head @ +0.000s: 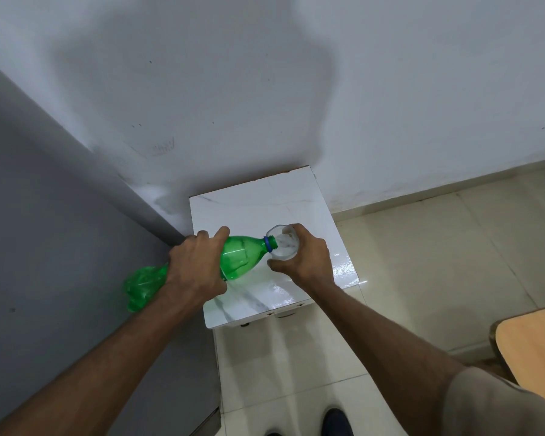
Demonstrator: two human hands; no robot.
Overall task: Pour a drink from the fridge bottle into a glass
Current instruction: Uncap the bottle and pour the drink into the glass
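A green plastic bottle [239, 256] with a blue neck ring lies tipped almost flat, its uncapped mouth over the rim of a clear glass [282, 243]. My left hand [195, 269] grips the bottle around its middle; the crumpled base sticks out to the left. My right hand [306, 259] wraps the glass from the right, over a small white marble-patterned table [265, 209]. Whether the glass rests on the table or is lifted I cannot tell. I cannot make out liquid flowing.
A grey fridge side [60, 247] stands at the left, touching the table. A white wall [265, 89] runs behind. Cream floor tiles [422, 262] stretch to the right. A wooden tabletop corner [535, 341] shows at lower right. My shoes [334, 421] are at the bottom edge.
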